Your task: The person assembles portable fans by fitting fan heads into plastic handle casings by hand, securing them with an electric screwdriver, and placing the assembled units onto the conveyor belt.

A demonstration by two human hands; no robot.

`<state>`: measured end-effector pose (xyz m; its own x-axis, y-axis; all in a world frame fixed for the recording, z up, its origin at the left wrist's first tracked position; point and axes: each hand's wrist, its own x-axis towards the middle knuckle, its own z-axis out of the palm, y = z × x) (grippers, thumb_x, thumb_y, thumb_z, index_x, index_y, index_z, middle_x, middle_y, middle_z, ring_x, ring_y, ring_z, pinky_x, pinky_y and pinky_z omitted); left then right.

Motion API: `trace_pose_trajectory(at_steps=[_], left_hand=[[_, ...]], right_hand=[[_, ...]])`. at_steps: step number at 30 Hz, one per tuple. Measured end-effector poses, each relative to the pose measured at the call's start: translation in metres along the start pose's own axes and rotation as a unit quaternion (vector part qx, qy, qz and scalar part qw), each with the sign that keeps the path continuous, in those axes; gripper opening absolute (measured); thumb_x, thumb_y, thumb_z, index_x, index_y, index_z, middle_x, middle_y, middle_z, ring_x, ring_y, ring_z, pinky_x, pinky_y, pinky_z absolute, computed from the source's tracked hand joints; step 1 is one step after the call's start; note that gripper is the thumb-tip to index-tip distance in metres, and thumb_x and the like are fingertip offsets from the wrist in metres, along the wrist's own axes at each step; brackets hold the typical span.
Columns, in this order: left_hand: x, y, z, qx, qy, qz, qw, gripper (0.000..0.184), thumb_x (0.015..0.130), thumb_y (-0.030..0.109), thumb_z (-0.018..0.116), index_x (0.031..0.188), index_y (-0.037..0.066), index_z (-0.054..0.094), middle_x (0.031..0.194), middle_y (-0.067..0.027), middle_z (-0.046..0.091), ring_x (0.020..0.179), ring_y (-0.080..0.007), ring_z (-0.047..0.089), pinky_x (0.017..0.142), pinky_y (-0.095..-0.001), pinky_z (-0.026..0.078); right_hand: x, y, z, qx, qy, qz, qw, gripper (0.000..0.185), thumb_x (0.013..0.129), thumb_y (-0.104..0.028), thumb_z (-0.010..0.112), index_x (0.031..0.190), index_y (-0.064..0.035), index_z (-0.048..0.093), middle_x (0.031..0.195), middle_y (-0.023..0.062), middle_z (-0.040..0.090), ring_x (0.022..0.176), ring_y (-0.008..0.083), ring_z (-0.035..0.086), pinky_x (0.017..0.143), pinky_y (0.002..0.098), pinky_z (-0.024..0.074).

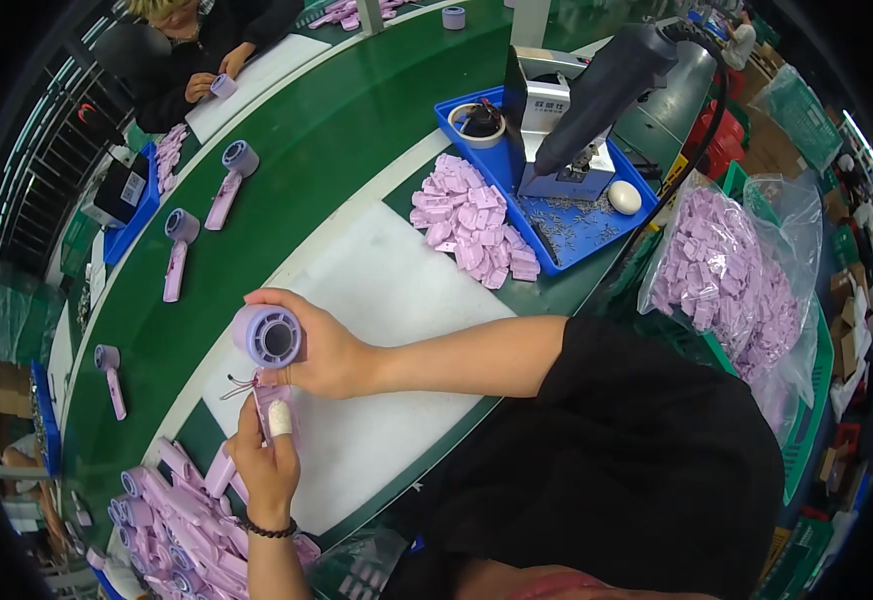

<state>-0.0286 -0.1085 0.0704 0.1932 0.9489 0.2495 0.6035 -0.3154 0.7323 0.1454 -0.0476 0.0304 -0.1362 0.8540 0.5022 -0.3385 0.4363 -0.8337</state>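
Note:
My right hand is closed around the round head of a lilac hair dryer, whose ringed, slotted end faces up. Below it, my left hand grips the pink handle, with a white wrap on the thumb. Thin dark wires stick out beside the handle near the fingertips. The hair dryer is held above a white work mat. By my left wrist lies a heap of pink and lilac hair dryer parts.
A pile of small pink pieces lies beside a blue tray with screws and an electric screwdriver. Several dryers stand on the green conveyor. A bag of pink pieces is at right. Another person works opposite.

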Motion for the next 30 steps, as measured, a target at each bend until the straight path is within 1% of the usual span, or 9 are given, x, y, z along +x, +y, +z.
trace_pose_trajectory(at_steps=[3,4,6,8,13,18,24,28,30], left_hand=[[0.005,0.018,0.016,-0.079,0.154,0.019,0.985,0.034,0.083,-0.004,0.061,0.118,-0.004,0.060,0.100,-0.0137,0.068,0.073,-0.0214,0.061,0.062,-0.0287,0.048],[0.005,0.021,0.015,-0.081,0.154,0.019,0.985,0.034,0.083,-0.004,0.061,0.118,-0.004,0.060,0.100,-0.0137,0.068,0.073,-0.0214,0.061,0.062,-0.0287,0.048],[0.009,0.026,0.004,0.042,0.135,0.123,0.982,0.035,0.082,-0.004,0.063,0.118,-0.003,0.059,0.102,-0.0142,0.067,0.075,-0.0230,0.061,0.063,-0.0296,0.049],[0.012,0.028,-0.007,0.168,0.112,0.225,0.953,0.037,0.081,-0.005,0.065,0.117,-0.003,0.059,0.105,-0.0148,0.065,0.078,-0.0245,0.062,0.063,-0.0306,0.050],[-0.002,0.009,-0.017,0.268,0.028,0.205,0.941,0.029,0.081,-0.006,0.064,0.109,-0.002,0.060,0.093,-0.0139,0.065,0.070,-0.0277,0.060,0.061,-0.0345,0.050],[0.000,0.008,-0.007,0.247,0.133,0.222,0.934,0.022,0.081,-0.007,0.062,0.102,-0.002,0.060,0.082,-0.0142,0.063,0.062,-0.0298,0.057,0.057,-0.0370,0.048],[-0.002,0.008,-0.010,0.304,0.066,0.166,0.936,0.022,0.078,-0.005,0.062,0.100,-0.002,0.060,0.081,-0.0163,0.063,0.056,-0.0316,0.054,0.054,-0.0385,0.046],[-0.006,0.014,-0.013,0.244,0.070,0.211,0.944,0.023,0.075,-0.002,0.062,0.098,-0.002,0.063,0.079,-0.0171,0.065,0.055,-0.0319,0.054,0.053,-0.0360,0.045],[-0.005,0.015,-0.017,0.133,0.008,0.093,0.987,0.022,0.072,0.000,0.061,0.093,-0.002,0.065,0.072,-0.0151,0.065,0.051,-0.0316,0.051,0.051,-0.0347,0.043]], right_hand=[[0.001,-0.014,-0.003,-0.076,0.011,-0.061,0.995,0.075,0.073,0.002,0.078,0.139,-0.0068,0.043,0.130,0.0120,0.051,0.112,0.0235,0.057,0.089,0.0292,0.0528],[-0.001,-0.014,-0.005,-0.078,0.012,-0.061,0.995,0.075,0.073,0.002,0.078,0.139,-0.0068,0.043,0.130,0.0120,0.051,0.112,0.0235,0.057,0.089,0.0292,0.0528],[-0.002,-0.011,-0.005,-0.094,-0.013,-0.108,0.990,0.076,0.071,0.002,0.079,0.138,-0.0070,0.046,0.131,0.0115,0.051,0.111,0.0236,0.057,0.087,0.0279,0.0536],[-0.003,-0.007,-0.003,-0.108,-0.034,-0.157,0.981,0.076,0.068,0.002,0.080,0.137,-0.0072,0.049,0.132,0.0111,0.051,0.109,0.0238,0.058,0.084,0.0267,0.0544],[-0.003,-0.008,-0.003,-0.118,-0.057,-0.193,0.972,0.078,0.065,0.001,0.081,0.136,-0.0074,0.050,0.135,0.0117,0.051,0.110,0.0247,0.058,0.085,0.0287,0.0554],[0.001,-0.008,-0.002,-0.140,-0.032,-0.245,0.959,0.080,0.063,0.000,0.081,0.136,-0.0075,0.050,0.136,0.0125,0.050,0.111,0.0269,0.059,0.086,0.0322,0.0563],[0.002,-0.009,0.000,-0.213,-0.032,-0.304,0.928,0.068,0.065,0.000,0.078,0.129,-0.0067,0.055,0.133,0.0149,0.054,0.103,0.0297,0.064,0.082,0.0349,0.0582],[0.003,-0.016,0.000,-0.237,-0.043,-0.389,0.889,0.051,0.071,0.001,0.075,0.119,-0.0060,0.060,0.125,0.0176,0.060,0.095,0.0296,0.067,0.077,0.0341,0.0592],[0.003,-0.014,-0.001,-0.237,-0.042,-0.377,0.894,0.050,0.076,-0.002,0.072,0.123,-0.0130,0.059,0.124,0.0141,0.060,0.092,0.0276,0.067,0.073,0.0319,0.0593]])
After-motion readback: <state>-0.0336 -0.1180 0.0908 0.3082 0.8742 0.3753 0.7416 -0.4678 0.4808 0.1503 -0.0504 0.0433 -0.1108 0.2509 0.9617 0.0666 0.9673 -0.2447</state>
